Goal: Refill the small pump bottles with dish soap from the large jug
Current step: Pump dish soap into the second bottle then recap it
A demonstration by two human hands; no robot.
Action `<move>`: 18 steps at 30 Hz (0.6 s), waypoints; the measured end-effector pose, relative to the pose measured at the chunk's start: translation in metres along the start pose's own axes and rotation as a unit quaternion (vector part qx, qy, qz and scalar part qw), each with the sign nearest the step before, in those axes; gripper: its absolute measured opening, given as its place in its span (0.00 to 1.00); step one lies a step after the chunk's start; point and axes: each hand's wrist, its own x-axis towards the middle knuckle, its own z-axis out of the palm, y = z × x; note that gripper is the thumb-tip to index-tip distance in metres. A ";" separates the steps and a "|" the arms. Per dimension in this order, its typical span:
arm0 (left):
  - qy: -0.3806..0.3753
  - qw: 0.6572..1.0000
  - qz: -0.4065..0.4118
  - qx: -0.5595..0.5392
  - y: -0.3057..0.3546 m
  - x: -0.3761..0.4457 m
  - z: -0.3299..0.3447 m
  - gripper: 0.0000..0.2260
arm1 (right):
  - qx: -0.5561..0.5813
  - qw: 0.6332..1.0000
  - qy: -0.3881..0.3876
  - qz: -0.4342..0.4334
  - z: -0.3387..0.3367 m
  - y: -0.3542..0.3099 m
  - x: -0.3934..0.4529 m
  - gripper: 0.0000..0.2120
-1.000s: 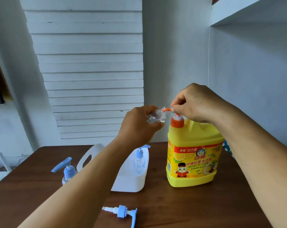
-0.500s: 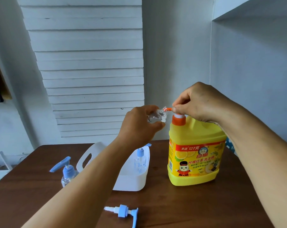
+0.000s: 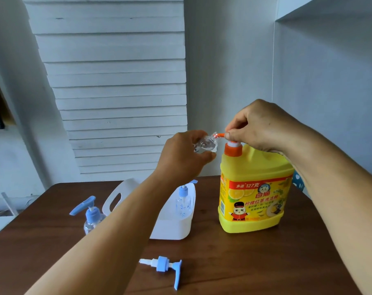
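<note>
A large yellow soap jug (image 3: 255,196) with an orange pump (image 3: 233,149) stands on the dark wooden table (image 3: 244,262). My right hand (image 3: 259,126) grips the pump head from above, its orange nozzle pointing left. My left hand (image 3: 180,154) holds a small clear bottle (image 3: 204,144) tilted, its open mouth against the nozzle tip. The bottle's blue pump cap (image 3: 166,266) lies loose on the table in front. A second small pump bottle (image 3: 91,216) stands at the left, and a third (image 3: 183,202) sits inside the white caddy (image 3: 174,226).
The white caddy has a handle cutout and sits between the left bottle and the jug, partly behind my left forearm. White walls close in behind and to the right of the table. A blue patterned object (image 3: 297,182) peeks out behind the jug.
The view has shifted slightly; both hands keep their hold, with the small bottle still at the jug's nozzle. No clear movement of the objects.
</note>
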 end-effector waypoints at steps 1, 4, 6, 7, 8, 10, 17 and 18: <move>0.001 1.000 0.000 0.001 -0.001 -0.001 0.000 0.11 | -0.003 1.000 -0.001 -0.001 0.001 -0.001 0.000 0.06; 0.006 1.000 -0.005 -0.007 0.000 0.000 -0.002 0.10 | -0.013 1.000 -0.004 -0.003 -0.005 -0.004 0.003 0.06; 0.013 1.000 -0.001 -0.008 0.003 0.004 -0.004 0.11 | -0.013 1.000 -0.004 -0.002 -0.013 -0.007 0.006 0.05; 0.016 1.000 0.002 -0.002 0.004 0.005 -0.005 0.11 | -0.012 1.000 -0.006 -0.003 -0.015 -0.008 0.008 0.04; 0.018 1.000 0.005 0.003 0.005 0.007 -0.005 0.11 | -0.012 1.000 -0.007 -0.005 -0.015 -0.008 0.008 0.05; 0.019 1.000 0.005 0.002 0.005 0.008 -0.005 0.11 | -0.006 1.000 0.003 -0.009 -0.012 -0.005 0.008 0.05; 0.005 1.000 -0.010 0.002 -0.002 0.003 0.001 0.13 | 0.002 1.000 -0.005 -0.005 0.000 -0.001 0.003 0.06; 0.006 1.000 -0.010 0.004 -0.002 0.003 0.001 0.12 | 0.001 1.000 -0.008 -0.003 -0.002 -0.001 0.002 0.06</move>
